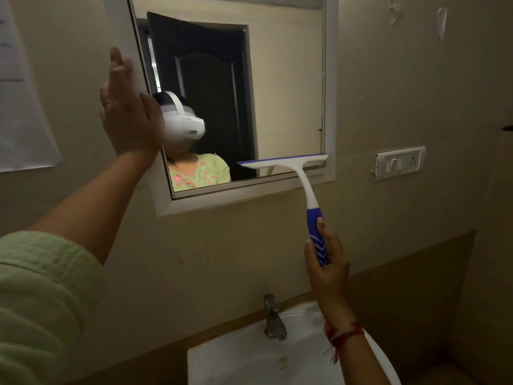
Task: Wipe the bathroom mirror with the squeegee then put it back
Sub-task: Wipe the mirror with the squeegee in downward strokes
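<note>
1. A white sink (222,365) is sitting at the bottom of the view, against the beige wall (388,87).
2. A metal tap (273,319) is standing upright at the sink's back edge.
3. A white switch plate (399,163) is hanging slightly tilted on the wall, right of centre.
4. A sheet of paper (19,107) with faint print is hanging on the wall at the far left.

Left arm: loose pale green sleeve (41,295), crinkled woven fabric, ending above elbow; forearm bare. Left hand (130,118): thin ring (105,102) on one finger. Right hand (329,262): no ring visible. Right wrist: red thread band (344,333), wound several turns, frayed ends hanging down. Right forearm bare, no sleeve in view.
</note>
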The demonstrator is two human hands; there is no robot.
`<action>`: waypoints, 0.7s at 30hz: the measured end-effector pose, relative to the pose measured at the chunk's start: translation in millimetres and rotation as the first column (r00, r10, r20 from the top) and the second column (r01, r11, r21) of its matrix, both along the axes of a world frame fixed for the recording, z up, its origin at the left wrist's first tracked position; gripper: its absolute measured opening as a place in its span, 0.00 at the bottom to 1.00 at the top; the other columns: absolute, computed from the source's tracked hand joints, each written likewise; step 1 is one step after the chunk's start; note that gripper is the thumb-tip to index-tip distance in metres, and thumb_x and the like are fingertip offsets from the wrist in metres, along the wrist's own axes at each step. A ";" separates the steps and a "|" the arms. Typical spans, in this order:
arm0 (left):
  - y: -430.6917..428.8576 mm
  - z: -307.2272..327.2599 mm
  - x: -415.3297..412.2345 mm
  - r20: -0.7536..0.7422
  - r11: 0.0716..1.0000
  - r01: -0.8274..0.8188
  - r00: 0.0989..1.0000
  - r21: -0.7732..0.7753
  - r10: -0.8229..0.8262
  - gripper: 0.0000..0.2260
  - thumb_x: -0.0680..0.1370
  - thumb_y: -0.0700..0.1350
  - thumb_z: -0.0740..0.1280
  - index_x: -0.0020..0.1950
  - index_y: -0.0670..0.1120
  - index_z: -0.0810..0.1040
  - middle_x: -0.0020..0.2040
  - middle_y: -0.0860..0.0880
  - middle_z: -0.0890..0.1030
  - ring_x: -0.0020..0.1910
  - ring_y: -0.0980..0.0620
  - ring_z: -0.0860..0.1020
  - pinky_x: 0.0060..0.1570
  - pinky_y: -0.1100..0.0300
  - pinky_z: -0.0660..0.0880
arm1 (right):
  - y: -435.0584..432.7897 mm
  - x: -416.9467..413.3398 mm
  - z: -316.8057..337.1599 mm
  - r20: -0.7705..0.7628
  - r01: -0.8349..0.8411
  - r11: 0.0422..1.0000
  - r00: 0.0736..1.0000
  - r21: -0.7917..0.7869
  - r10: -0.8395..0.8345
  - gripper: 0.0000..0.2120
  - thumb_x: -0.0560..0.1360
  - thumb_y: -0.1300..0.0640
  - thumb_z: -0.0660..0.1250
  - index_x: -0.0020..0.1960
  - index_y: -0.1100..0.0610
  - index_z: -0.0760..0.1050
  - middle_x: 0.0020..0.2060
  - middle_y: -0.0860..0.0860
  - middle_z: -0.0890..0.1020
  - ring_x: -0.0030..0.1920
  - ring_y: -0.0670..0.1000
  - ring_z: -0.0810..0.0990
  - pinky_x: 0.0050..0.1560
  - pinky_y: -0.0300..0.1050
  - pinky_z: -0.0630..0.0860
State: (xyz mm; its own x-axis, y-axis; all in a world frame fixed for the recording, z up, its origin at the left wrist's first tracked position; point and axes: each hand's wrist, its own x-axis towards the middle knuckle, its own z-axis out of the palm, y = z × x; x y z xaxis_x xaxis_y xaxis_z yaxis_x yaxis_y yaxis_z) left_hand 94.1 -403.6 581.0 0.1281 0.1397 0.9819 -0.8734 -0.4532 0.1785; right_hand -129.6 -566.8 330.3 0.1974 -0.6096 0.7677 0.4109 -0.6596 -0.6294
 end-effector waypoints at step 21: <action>1.9 -0.9 -0.3 -0.009 1.000 0.028 1.000 0.013 -0.028 0.21 0.75 0.41 0.54 0.69 0.43 0.65 0.75 0.48 0.61 0.67 0.50 0.68 0.61 0.68 0.58 | 2.1 -6.9 25.3 -0.016 0.014 1.000 1.000 -0.013 -0.015 0.21 0.75 0.62 0.63 0.63 0.43 0.66 0.47 0.35 0.75 0.38 0.42 0.77 0.35 0.32 0.76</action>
